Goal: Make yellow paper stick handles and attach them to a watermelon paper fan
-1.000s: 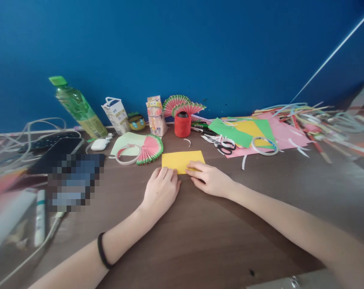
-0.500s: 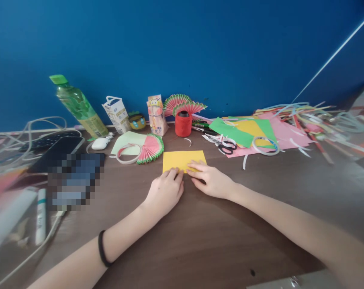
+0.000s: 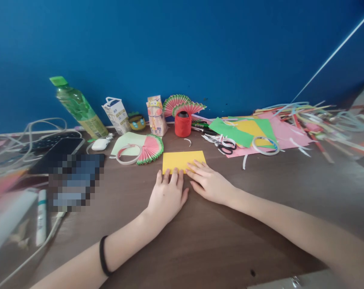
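Observation:
A yellow sheet of paper (image 3: pixel 182 159) lies flat on the dark wooden table in front of me. My left hand (image 3: pixel 168 196) rests at its near left edge, fingers stretched out and fingertips touching the paper's border. Across the near right part of the sheet lies my right hand (image 3: pixel 212 184), its fingers spread and flat, pressing on the paper. Neither hand grips anything. Left of the sheet is a pleated pink and green paper fan (image 3: pixel 151 149), with a roll of tape (image 3: pixel 128 162) beside it.
Behind the sheet stand a red cup-like holder (image 3: pixel 183 125) and a small carton (image 3: pixel 156 116). To the right are scissors (image 3: pixel 227 147), coloured papers (image 3: pixel 256 132) and another tape roll (image 3: pixel 271 152). A green bottle (image 3: pixel 79 106), phone (image 3: pixel 76 180) and marker (image 3: pixel 41 216) occupy the left.
My left hand has drawn slightly back toward me, its fingers now straighter and more apart. My right hand has shifted slightly nearer with its fingers still spread. The yellow paper stays nearly in place.

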A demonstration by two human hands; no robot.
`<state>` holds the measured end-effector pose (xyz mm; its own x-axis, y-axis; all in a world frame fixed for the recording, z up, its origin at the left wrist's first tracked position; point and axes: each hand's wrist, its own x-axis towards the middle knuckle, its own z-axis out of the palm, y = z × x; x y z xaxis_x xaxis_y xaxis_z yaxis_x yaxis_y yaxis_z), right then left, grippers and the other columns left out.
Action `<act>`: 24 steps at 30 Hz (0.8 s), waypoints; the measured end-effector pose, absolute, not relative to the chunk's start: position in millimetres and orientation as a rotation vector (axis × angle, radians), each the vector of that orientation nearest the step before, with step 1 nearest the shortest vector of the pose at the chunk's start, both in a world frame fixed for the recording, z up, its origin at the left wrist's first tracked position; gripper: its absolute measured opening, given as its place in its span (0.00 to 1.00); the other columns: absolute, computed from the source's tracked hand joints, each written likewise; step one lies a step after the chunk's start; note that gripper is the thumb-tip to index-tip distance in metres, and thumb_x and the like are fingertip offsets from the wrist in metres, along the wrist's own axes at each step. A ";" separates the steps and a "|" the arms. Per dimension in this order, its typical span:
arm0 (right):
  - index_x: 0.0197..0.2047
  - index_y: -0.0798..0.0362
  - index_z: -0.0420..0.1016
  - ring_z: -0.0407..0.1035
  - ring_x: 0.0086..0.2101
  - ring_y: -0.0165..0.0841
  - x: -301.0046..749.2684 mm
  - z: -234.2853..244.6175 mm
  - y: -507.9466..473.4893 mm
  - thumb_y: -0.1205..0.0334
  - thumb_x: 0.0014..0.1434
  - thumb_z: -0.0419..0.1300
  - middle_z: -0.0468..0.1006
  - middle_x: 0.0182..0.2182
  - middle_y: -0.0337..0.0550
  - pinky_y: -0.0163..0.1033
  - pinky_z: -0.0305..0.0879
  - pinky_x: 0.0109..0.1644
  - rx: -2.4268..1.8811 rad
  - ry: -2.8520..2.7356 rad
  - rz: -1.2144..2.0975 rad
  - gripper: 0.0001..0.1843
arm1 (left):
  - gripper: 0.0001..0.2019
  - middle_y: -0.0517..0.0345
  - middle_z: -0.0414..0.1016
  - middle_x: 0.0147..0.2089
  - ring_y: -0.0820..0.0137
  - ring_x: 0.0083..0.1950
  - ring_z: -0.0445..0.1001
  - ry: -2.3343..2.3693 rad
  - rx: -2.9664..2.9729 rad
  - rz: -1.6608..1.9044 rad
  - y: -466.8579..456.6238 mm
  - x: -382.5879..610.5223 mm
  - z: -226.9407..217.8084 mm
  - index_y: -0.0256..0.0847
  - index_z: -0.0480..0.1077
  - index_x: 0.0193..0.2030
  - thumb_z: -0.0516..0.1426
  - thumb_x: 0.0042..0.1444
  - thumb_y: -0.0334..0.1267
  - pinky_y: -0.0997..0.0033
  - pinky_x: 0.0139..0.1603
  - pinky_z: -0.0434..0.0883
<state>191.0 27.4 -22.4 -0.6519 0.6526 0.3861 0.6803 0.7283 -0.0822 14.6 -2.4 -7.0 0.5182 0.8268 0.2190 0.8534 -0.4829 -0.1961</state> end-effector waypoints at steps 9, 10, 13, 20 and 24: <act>0.42 0.60 0.77 0.66 0.52 0.38 213.1 -19.5 47.8 0.70 0.58 0.49 0.78 0.44 0.48 0.43 0.68 0.55 -0.645 -2.532 -0.166 0.16 | 0.21 0.45 0.67 0.58 0.50 0.54 0.69 -1.499 -2.455 -0.079 -5.8 11.8 -0.9 0.33 0.63 0.58 0.46 0.60 0.38 0.50 0.50 0.67; 0.42 0.59 0.77 0.66 0.52 0.37 216.2 -18.5 50.4 0.70 0.58 0.49 0.78 0.44 0.47 0.42 0.68 0.55 -0.619 -2.547 -0.141 0.16 | 0.21 0.45 0.67 0.58 0.51 0.54 0.69 -1.502 -2.453 -0.084 -5.4 10.9 -1.3 0.33 0.63 0.58 0.46 0.60 0.38 0.51 0.49 0.68; 0.44 0.56 0.77 0.67 0.52 0.36 220.9 -16.7 54.7 0.70 0.58 0.49 0.78 0.44 0.43 0.42 0.69 0.54 -0.655 -2.550 -0.076 0.16 | 0.21 0.45 0.68 0.58 0.52 0.54 0.69 -1.496 -2.454 -0.107 -4.3 8.8 -3.4 0.34 0.64 0.58 0.46 0.60 0.38 0.54 0.49 0.69; 0.44 0.54 0.77 0.65 0.53 0.37 230.7 -14.1 54.8 0.70 0.58 0.51 0.78 0.44 0.40 0.44 0.68 0.54 -0.711 -2.555 0.011 0.16 | 0.21 0.45 0.68 0.57 0.52 0.53 0.70 -1.478 -2.444 -0.091 -5.5 6.8 -3.5 0.35 0.63 0.58 0.45 0.61 0.38 0.55 0.47 0.70; 0.41 0.51 0.78 0.67 0.52 0.38 250.5 -13.9 53.5 0.71 0.56 0.52 0.79 0.43 0.39 0.44 0.71 0.50 -0.747 -2.533 0.016 0.15 | 0.20 0.44 0.69 0.55 0.53 0.50 0.72 -1.471 -2.445 -0.109 -3.6 5.9 -2.8 0.35 0.64 0.57 0.46 0.60 0.38 0.58 0.43 0.71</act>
